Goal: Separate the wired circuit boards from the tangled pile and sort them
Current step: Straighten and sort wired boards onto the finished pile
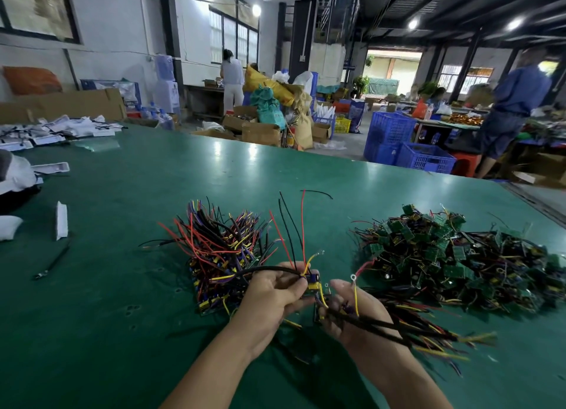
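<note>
Two bare hands come in from 6 o'clock, the left hand (269, 295) and the right hand (360, 312), over a green table (122, 316). Past its far edge at 1 o'clock stand two blue crates (425, 159); their contents cannot be told. The left hand pinches one wired circuit board (313, 281), its wires rising toward 12 o'clock. The right hand's fingers curl round a bundle of wired boards (428, 332) trailing toward 4 o'clock. Two heaps lie on the table: the larger tangled pile (459, 255) at 2 o'clock, the smaller sorted stack (220, 255) at 10 o'clock.
</note>
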`<act>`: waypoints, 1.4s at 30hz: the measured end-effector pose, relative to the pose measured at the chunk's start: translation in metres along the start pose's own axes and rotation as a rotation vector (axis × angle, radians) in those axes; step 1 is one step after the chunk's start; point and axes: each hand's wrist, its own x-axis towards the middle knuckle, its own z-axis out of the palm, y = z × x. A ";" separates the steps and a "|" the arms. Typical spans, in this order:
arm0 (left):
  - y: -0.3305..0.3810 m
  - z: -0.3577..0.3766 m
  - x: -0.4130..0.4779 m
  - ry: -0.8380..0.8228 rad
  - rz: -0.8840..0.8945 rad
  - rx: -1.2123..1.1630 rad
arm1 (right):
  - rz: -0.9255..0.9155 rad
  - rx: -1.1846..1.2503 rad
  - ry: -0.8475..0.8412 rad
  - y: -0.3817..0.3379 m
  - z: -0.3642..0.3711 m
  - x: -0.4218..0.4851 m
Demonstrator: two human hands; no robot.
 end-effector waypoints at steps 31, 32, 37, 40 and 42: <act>-0.004 0.008 -0.008 0.029 0.010 0.243 | -0.459 -0.594 -0.048 0.004 -0.004 -0.001; -0.004 0.008 -0.008 0.036 0.007 0.234 | -0.467 -0.602 -0.063 0.005 -0.005 0.000; -0.003 0.004 -0.006 0.006 0.006 0.236 | -0.490 -0.619 -0.132 0.003 -0.006 -0.001; -0.003 0.003 -0.005 -0.013 -0.013 0.222 | -0.485 -0.600 -0.145 0.004 -0.008 0.000; -0.004 0.002 -0.004 -0.016 -0.029 0.208 | -0.480 -0.598 -0.150 0.005 -0.008 0.001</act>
